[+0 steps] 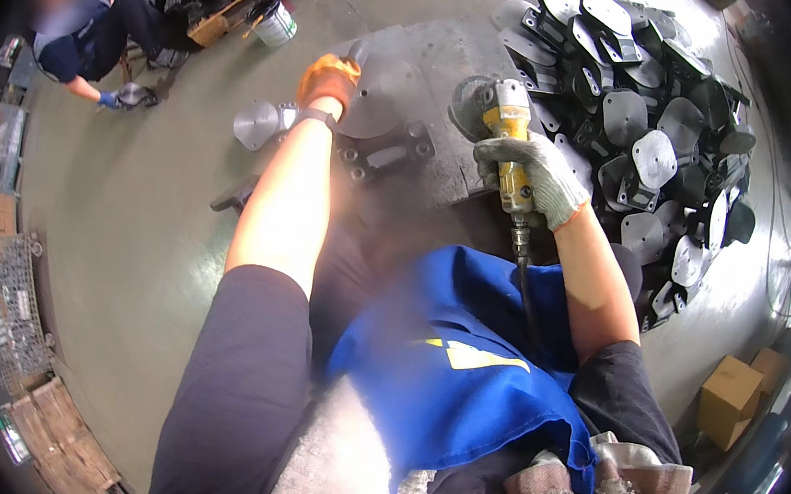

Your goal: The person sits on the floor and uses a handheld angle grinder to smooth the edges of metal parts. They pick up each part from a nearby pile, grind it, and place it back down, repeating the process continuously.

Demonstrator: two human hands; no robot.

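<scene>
My right hand (540,171), in a whitish knit glove, is wrapped round the body of a yellow angle grinder (512,184). Its round disc (469,107) is just right of a grey metal bracket (379,101), apart from it. That bracket has a round plate and a base with holes, and lies on a flat worn metal surface (468,57). My left hand (329,80), in an orange glove, is closed on the bracket's far left edge; the fingertips are partly hidden. Beside my left wrist sits another piece with a round plate (256,124).
A large heap of similar metal brackets (626,117) lies at the right. A hose (527,280) runs from the grinder over my blue apron (462,350). Far left, a seated person (89,41) handles a dark part near a white bucket (274,24) and a loaded pallet (208,30). Cardboard boxes (729,398) stand right.
</scene>
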